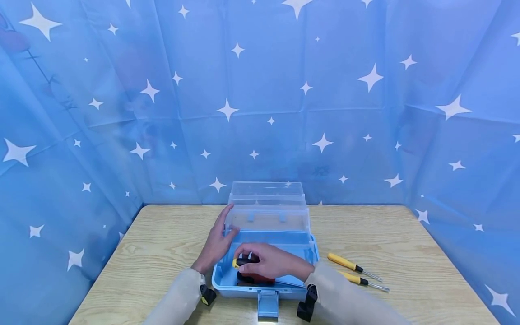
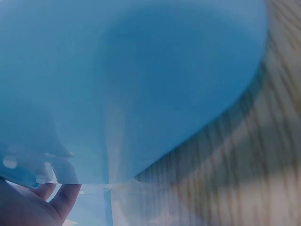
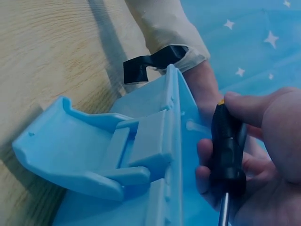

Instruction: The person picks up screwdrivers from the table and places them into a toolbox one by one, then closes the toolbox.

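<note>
My right hand (image 1: 270, 261) holds a screwdriver (image 3: 228, 146) with a black handle, a yellow end and a metal shaft, over the light blue toolbox (image 1: 302, 253). In the right wrist view, the thumb lies at the yellow end and the fingers curl round the handle. Beneath that hand, a tool with a red and black handle (image 1: 263, 279) lies near the box's front wall, partly hidden. My left hand (image 1: 215, 246) is at the box's left side, fingers extended along the edge of the raised clear lid (image 1: 268, 201), thumb by the back corner.
Two yellow-handled screwdrivers, one farther back (image 1: 342, 261) and one nearer (image 1: 352, 278), lie on the wooden table (image 1: 170, 243) right of the box. The front latch (image 1: 268, 306) hangs open toward me. A blue curtain with white stars (image 1: 260, 90) surrounds the table's back and sides.
</note>
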Demonstrator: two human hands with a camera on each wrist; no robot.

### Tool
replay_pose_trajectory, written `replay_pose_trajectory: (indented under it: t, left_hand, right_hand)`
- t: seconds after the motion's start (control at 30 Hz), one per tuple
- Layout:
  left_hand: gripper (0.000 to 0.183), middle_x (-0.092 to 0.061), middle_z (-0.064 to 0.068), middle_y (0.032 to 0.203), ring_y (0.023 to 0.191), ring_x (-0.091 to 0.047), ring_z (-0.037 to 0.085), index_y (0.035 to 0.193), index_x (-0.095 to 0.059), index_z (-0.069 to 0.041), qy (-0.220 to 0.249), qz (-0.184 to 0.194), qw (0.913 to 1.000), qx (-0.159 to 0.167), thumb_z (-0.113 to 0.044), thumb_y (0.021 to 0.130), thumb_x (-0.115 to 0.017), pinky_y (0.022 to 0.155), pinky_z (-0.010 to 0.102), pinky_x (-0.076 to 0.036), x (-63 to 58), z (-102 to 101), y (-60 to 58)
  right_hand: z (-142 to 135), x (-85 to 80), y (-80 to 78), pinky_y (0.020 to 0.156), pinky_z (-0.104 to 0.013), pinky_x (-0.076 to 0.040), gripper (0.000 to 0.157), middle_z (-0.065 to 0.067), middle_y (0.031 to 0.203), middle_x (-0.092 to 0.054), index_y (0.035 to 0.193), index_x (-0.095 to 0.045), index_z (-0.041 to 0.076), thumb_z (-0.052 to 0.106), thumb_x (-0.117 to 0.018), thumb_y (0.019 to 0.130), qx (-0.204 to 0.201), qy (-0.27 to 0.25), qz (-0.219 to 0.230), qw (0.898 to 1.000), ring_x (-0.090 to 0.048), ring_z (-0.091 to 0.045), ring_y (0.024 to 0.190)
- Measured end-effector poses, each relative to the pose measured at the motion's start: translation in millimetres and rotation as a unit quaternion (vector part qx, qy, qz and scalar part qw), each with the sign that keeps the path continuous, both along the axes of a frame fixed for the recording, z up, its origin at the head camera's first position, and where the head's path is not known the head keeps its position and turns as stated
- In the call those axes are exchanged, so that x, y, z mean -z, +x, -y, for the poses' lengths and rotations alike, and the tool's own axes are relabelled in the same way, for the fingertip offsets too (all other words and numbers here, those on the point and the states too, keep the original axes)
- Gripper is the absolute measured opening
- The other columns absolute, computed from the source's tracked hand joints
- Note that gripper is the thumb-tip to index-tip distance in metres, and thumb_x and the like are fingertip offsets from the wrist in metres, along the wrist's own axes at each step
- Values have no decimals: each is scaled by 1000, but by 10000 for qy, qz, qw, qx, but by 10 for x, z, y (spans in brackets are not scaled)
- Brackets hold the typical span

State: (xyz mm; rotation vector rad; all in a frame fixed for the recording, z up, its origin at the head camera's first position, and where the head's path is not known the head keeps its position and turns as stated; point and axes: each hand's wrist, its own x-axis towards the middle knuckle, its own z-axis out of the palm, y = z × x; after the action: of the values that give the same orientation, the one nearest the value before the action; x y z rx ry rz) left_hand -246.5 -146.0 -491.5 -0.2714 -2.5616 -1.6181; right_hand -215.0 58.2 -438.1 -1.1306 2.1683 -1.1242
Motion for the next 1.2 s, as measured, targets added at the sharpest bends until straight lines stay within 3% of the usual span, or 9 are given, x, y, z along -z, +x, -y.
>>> replay_pose_trajectory:
  t: [0.47, 0.73, 0.97, 1.2]
  left_hand:
    - [62, -24, -6, 162, 148, -28, 29, 154, -25, -42, 47, 7, 10000, 2, -22, 102, -53, 113, 65, -28, 1, -5, 0]
    - [63, -23, -6, 163, 149, -26, 29, 154, -24, -43, 58, -9, 10000, 42, -20, 102, -53, 113, 66, -27, 16, -1, -10]
    - [63, -24, -7, 162, 148, -28, 29, 154, -24, -43, 84, -33, 9999, 54, -21, 102, -53, 113, 67, -27, 15, 0, -12]
    - [62, -24, -6, 162, 148, -27, 29, 154, -24, -43, 64, -36, 10000, 50, -24, 102, -53, 113, 67, -27, 22, 8, -15]
  right_hand:
    - [4, 158, 24, 82, -20, -50, 28, 5, 109, -65, 126, -60, 11, 24, -58, 101, -384, 154, -25, 9991, -56, -1, 90]
    - [-15, 185, 29, 89, -22, -51, 28, 3, 118, -65, 126, -61, 11, 23, -58, 101, -323, 151, 89, 9993, -58, 0, 102]
    - [-26, 240, 20, 82, -20, -50, 28, 8, 105, -63, 125, -62, 10, 23, -58, 101, -231, 236, 28, 9994, -56, 0, 88]
    - [-28, 289, 17, 81, -19, -50, 29, 8, 99, -64, 126, -62, 8, 22, -57, 101, -239, 234, 97, 9994, -58, 1, 86]
